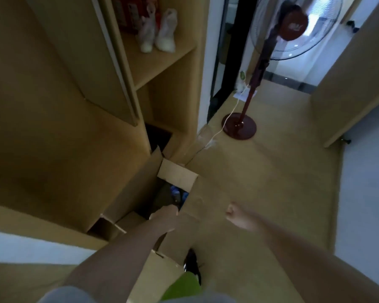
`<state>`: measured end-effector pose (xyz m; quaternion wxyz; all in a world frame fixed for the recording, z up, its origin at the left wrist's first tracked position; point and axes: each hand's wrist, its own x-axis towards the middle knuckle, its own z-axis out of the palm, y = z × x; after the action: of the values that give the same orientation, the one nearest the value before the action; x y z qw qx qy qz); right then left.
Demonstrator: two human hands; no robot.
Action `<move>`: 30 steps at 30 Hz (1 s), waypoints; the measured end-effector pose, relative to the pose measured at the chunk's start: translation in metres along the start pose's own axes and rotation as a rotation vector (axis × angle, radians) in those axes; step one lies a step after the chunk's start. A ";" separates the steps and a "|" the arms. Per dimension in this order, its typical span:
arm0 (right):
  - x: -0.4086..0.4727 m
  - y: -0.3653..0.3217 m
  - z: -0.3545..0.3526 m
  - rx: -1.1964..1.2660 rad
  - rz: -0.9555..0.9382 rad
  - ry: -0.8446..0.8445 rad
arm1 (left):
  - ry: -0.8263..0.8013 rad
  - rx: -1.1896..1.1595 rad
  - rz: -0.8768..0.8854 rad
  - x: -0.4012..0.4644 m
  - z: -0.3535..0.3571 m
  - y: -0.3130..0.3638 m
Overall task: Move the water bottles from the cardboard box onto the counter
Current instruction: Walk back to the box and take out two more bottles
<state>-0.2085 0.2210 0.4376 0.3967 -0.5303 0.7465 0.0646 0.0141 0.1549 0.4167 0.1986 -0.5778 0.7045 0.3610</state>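
Observation:
An open cardboard box (pixel 175 173) stands on the floor against a wooden cabinet, its flaps spread. Deep inside it, blue caps of water bottles (pixel 178 193) show in the dark. My left hand (pixel 165 217) reaches down into the box opening by the right flap; its fingertips are lost in shadow, so I cannot tell whether it holds anything. My right hand (pixel 237 217) hovers to the right of the box above the floor, blurred, with its fingers curled into a fist and nothing visible in it.
A wooden cabinet (pixel 59 127) fills the left, with white bags (pixel 157 32) on an open shelf. A red standing fan (pixel 239 125) and its cord are on the floor ahead. A door (pixel 354 88) stands open at right. A pale ledge (pixel 20 248) lies at lower left.

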 end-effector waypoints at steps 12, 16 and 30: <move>0.146 -0.081 -0.038 -0.213 -0.178 -0.291 | 0.030 -0.273 -0.315 0.076 -0.025 -0.069; 0.189 -0.101 -0.029 -0.332 -0.273 -0.393 | 0.051 -0.333 -0.382 0.090 -0.025 -0.091; 0.346 -0.131 0.069 -0.527 -0.531 -0.576 | 0.007 -0.221 -0.509 0.196 0.041 -0.108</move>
<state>-0.1046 -0.0557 0.2050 0.4425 -0.7458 0.4028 0.2928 0.0622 0.0460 0.2225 0.2161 -0.7556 0.4937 0.3724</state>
